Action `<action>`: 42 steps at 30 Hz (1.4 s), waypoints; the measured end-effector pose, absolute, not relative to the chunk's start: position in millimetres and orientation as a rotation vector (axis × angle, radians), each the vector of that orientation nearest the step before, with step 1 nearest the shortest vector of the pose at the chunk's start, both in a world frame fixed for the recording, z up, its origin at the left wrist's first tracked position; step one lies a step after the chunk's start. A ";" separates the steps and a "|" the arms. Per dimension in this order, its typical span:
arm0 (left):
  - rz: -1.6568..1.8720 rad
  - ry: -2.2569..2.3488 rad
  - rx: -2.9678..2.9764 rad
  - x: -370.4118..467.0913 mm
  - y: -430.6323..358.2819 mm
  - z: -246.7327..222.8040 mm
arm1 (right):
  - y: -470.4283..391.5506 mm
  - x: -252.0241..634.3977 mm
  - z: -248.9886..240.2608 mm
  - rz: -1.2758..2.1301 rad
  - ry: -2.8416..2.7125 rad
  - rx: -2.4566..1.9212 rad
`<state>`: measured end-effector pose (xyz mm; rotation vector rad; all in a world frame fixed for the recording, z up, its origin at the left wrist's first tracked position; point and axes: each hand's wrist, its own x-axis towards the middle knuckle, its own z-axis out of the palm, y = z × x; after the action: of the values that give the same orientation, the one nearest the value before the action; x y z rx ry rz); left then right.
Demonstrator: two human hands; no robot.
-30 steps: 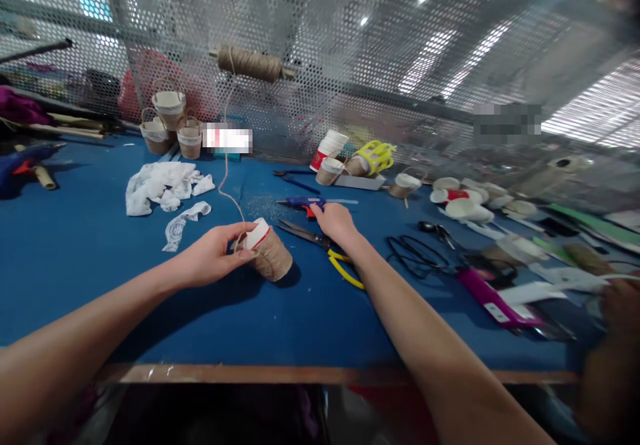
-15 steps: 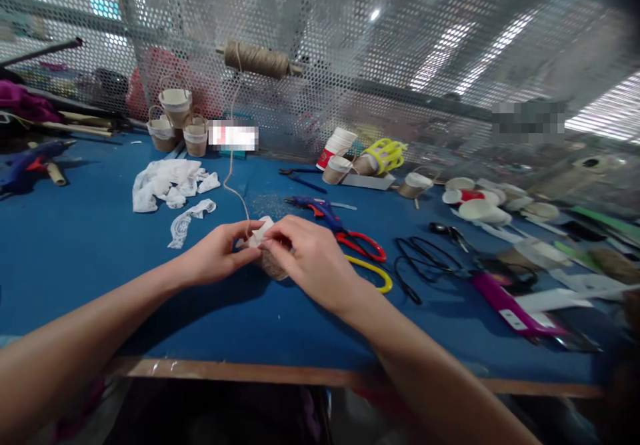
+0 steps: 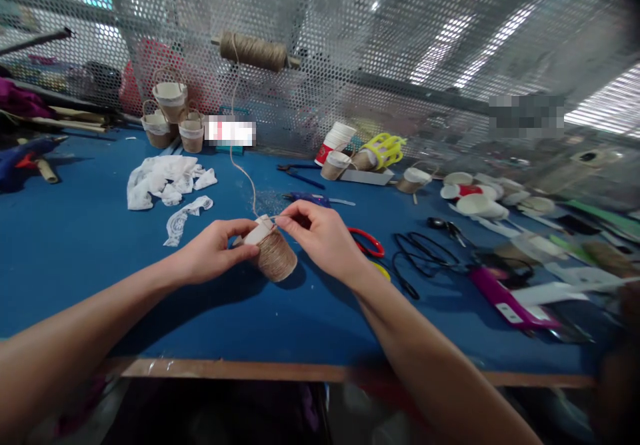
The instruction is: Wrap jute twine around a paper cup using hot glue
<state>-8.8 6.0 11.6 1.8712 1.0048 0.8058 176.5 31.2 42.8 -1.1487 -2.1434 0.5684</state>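
A paper cup (image 3: 277, 256), its lower part wound with brown twine and a white band bare near its rim, lies tilted above the blue table. My left hand (image 3: 220, 250) is closed on the cup's rim end, thumb and fingers on either side. The fingertips of my right hand (image 3: 317, 235) pinch the twine at the upper edge of the wound part. From there the loose twine (image 3: 245, 173) runs up to a twine spool (image 3: 254, 52) on a rod against the perforated metal screen.
White lace strips (image 3: 165, 182) lie to the left. Scissors (image 3: 367, 242), a blue glue gun (image 3: 310, 198) and pliers (image 3: 303, 175) lie beyond my right hand. Twine-covered cups with handles (image 3: 170, 102) stand at the back left. Black cord (image 3: 425, 255) and a purple packet (image 3: 510, 302) are at the right.
My right hand has moved right and slightly up, drawing the twine along the cup. More of the wound cup now shows between my hands. My left hand keeps its hold.
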 end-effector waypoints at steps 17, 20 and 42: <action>0.797 0.787 1.684 -9.2 -3.6 18.4 | 29.1 190.0 39.1 0.840 -2.016 -1.237; 0.799 0.776 1.691 -8.7 -6.0 19.4 | 24.7 191.0 35.1 0.931 -1.960 -1.224; 0.718 0.941 1.820 -2.6 -6.8 23.2 | 15.6 183.7 15.4 0.881 -1.857 -1.292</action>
<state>-2.6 -6.8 23.2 1.8199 0.9409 0.7180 183.7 15.6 15.4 -1.2917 -1.8569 0.8810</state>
